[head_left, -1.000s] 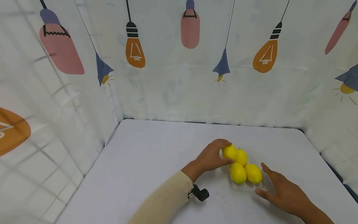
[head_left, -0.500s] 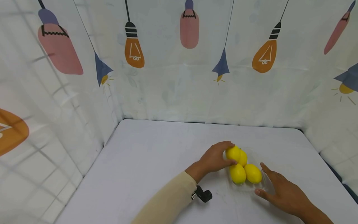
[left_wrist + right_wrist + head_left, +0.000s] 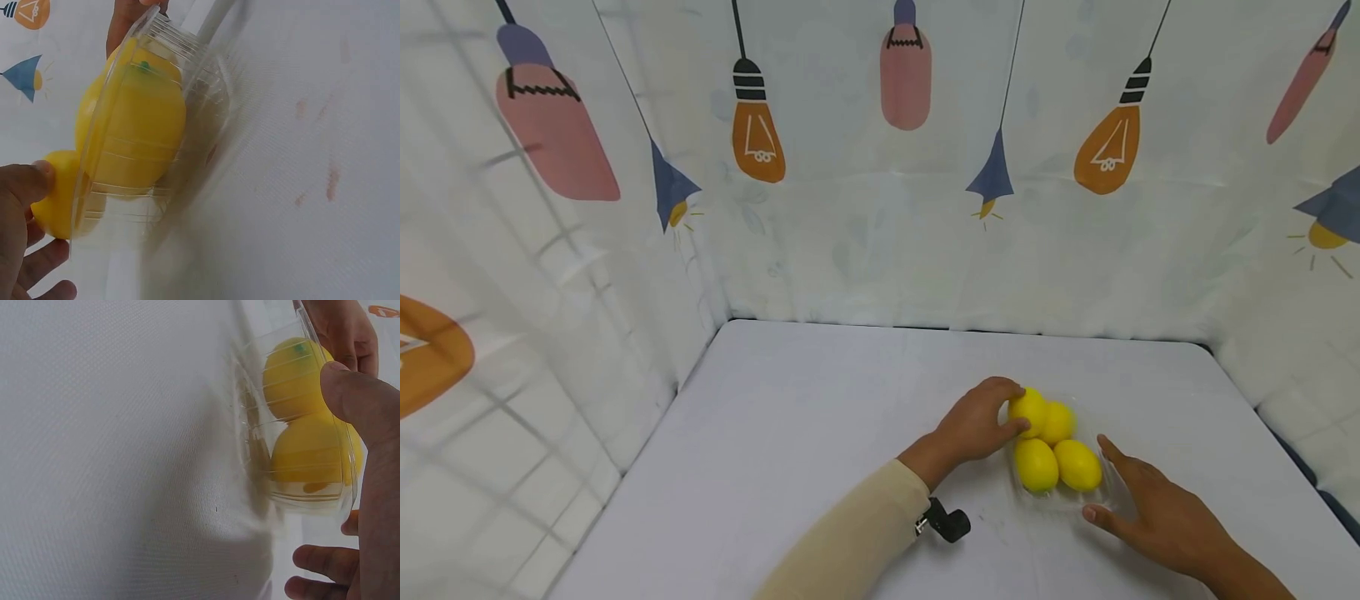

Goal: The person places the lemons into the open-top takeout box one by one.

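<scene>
The left hand (image 3: 973, 425) curls round the back-left lemon (image 3: 1028, 410), thumb and fingers pinching it; over the last second it has carried this lemon rightward and down among the other 3 lemons (image 3: 1060, 454), so all 4 now sit bunched in the clear tray (image 3: 1101, 498) on the table (image 3: 820, 417). The right hand (image 3: 1157, 517) still rests with straight fingers against the tray's near-right edge, bracing it and gripping nothing.

4 lemons (image 3: 1047, 438) in 1 clear plastic tray (image 3: 1108, 492). 2 hands: left hand (image 3: 973, 425), right hand (image 3: 1157, 515). 1 small black cylinder (image 3: 951, 523) on 1 table (image 3: 790, 433).
</scene>
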`<state>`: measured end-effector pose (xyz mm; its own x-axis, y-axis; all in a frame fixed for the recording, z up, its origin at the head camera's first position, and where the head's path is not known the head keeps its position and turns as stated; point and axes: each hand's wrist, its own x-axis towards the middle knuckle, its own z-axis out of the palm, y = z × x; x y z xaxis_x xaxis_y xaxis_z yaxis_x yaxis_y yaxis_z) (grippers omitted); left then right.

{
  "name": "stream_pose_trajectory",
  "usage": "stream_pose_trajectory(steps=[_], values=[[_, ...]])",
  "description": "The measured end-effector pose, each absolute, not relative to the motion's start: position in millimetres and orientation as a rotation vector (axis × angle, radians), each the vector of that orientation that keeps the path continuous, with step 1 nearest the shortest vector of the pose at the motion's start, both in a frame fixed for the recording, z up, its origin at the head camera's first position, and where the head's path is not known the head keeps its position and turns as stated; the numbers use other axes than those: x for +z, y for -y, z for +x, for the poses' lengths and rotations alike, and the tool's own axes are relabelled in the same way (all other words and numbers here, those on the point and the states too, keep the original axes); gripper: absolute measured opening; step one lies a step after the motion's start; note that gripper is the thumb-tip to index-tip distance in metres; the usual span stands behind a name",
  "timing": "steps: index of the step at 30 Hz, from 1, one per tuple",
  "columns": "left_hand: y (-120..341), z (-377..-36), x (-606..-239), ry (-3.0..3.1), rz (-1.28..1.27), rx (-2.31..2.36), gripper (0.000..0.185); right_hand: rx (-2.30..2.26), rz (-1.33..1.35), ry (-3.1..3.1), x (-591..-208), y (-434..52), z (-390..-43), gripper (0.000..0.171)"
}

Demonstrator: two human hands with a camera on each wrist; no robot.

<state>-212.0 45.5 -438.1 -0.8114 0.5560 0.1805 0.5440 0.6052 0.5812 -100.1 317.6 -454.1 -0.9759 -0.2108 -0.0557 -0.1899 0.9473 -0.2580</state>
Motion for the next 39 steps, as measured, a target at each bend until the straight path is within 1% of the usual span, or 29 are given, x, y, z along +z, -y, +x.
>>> stream_pose_trajectory(steps=[8,12,24,30,39], values=[[-50.5,-212.4,-438.2,-2.839,1.046,0.929,0.045,-0.39,-0.314,-3.023,-457.2,-319.6,-101.0,0.107],[-51.7,-213.1,-438.4,-2.858,1.072,0.87,0.046,-0.394,-0.326,-3.034,-459.0,-319.7,-101.3,0.107],[-52.8,-211.1,-440.9,-2.836,0.999,0.877,0.048,-0.396,-0.305,-3.012,-458.0,-318.9,-100.7,0.107],[-53.7,-207.3,-444.9,-2.854,0.957,0.734,0.048,-0.375,-0.296,-3.008,-457.9,-318.1,-101.1,0.109],[-53.7,-207.9,-446.7,-2.865,0.989,0.684,0.049,-0.367,-0.287,-3.003,-458.6,-318.1,-102.5,0.11]])
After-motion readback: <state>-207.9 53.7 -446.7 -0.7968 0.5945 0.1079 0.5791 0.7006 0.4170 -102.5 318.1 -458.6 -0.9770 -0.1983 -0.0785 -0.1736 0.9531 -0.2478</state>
